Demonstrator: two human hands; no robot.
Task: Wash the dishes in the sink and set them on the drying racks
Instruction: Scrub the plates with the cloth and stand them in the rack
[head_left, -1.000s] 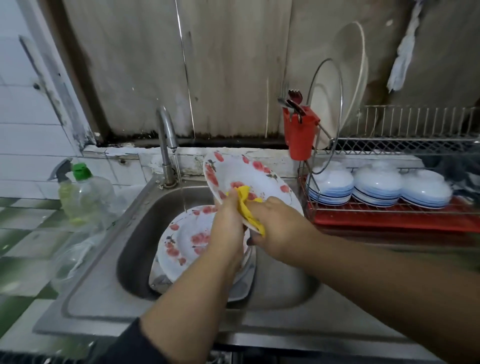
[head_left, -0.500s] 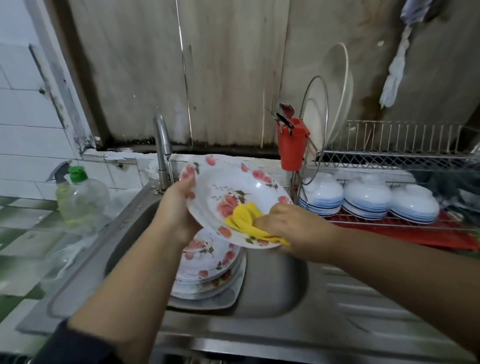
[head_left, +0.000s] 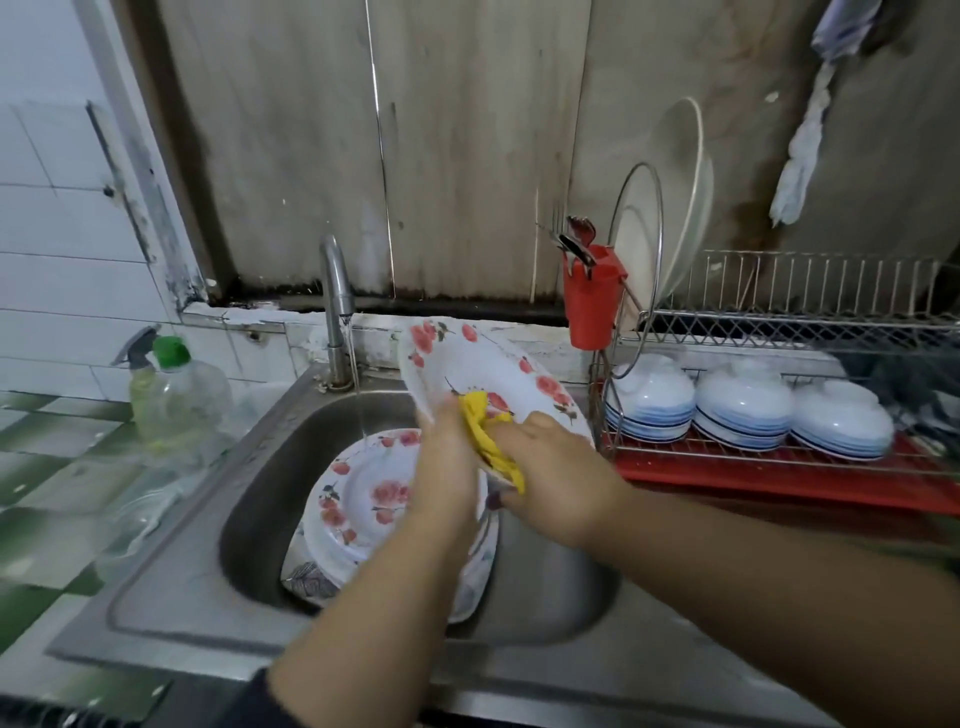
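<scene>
Head-camera view looks down on a white, round, shallow plate with red flower prints (head_left: 483, 366), held tilted over the steel sink basin (head_left: 270, 467) so its face turns toward the person and any runoff falls back into the basin. Left hand (head_left: 441, 457) grips the plate's lower left rim, fingers curled round the edge, steadying it. Right hand (head_left: 550, 483) pinches a crumpled yellow cloth (head_left: 488, 431) against the plate's face, apparently to scrub it. Below them more flowered plates (head_left: 363, 499) lie stacked in the basin, right under the thin stream running from the curved chrome tap (head_left: 335, 291), probably to soak while they wait. How many are stacked I cannot tell; the forearms cover part of the pile. Further right, the wire drying rack (head_left: 779, 312) with its red tray holds upturned blue-striped bowls (head_left: 743, 405), a red cutlery cup (head_left: 592, 296) and a large pale plate (head_left: 670, 197) standing on edge; its far end is cut off. Left of the sink stands a green-capped clear bottle (head_left: 182, 395).
</scene>
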